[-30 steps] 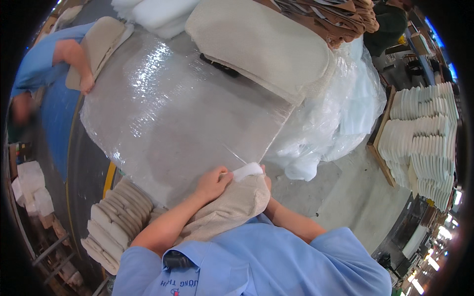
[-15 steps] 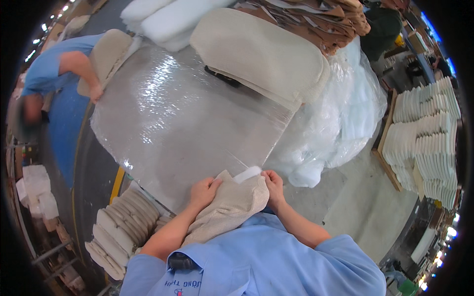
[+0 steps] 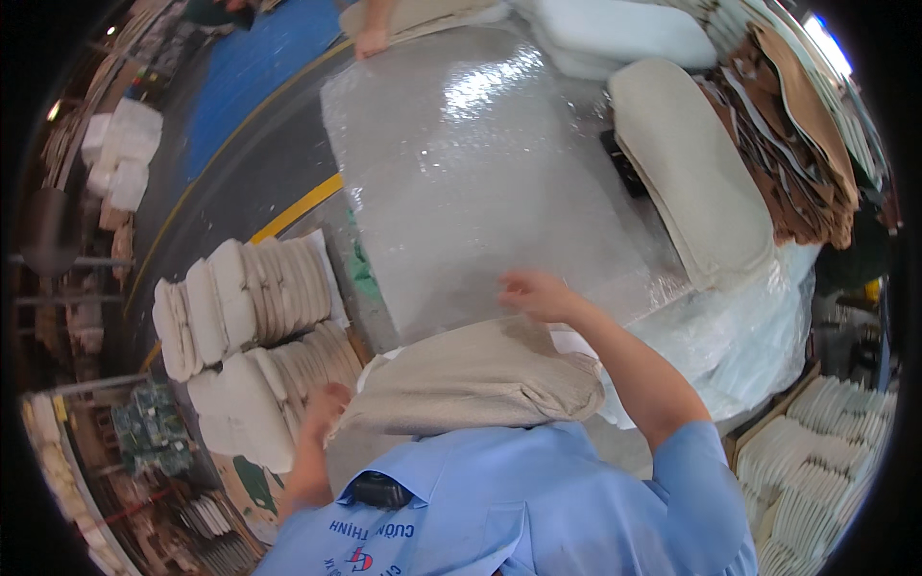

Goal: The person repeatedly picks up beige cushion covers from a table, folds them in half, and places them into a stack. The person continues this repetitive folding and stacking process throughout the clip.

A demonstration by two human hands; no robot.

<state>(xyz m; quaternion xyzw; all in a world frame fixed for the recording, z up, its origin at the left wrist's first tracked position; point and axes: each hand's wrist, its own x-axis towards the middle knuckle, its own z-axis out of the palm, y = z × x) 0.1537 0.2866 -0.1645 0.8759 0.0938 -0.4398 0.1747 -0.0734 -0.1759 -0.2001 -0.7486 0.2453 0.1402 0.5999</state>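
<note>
A beige fabric cushion (image 3: 475, 376) lies against my chest at the near edge of a table covered in shiny bubble wrap (image 3: 480, 163). My left hand (image 3: 325, 408) grips the cushion's left corner, down beside the table edge. Above the cushion's far edge, my right hand (image 3: 538, 293) rests with loosely curled fingers on the bubble wrap, next to a white bit (image 3: 574, 341) sticking out of the cushion. Whether it grips anything I cannot tell.
A long beige cushion (image 3: 691, 182) and white foam pads (image 3: 624, 34) lie at the table's far right. Stacked cushions (image 3: 254, 317) stand on the floor at left. Brown cut pieces (image 3: 797, 134) pile at right. Clear plastic bags (image 3: 759, 326) hang off the table. Another person's hand (image 3: 370, 38) rests at the far edge.
My head has turned left, shifting the view. My left hand dropped from the cushion's top to its left corner. My right hand moved forward onto the bubble wrap.
</note>
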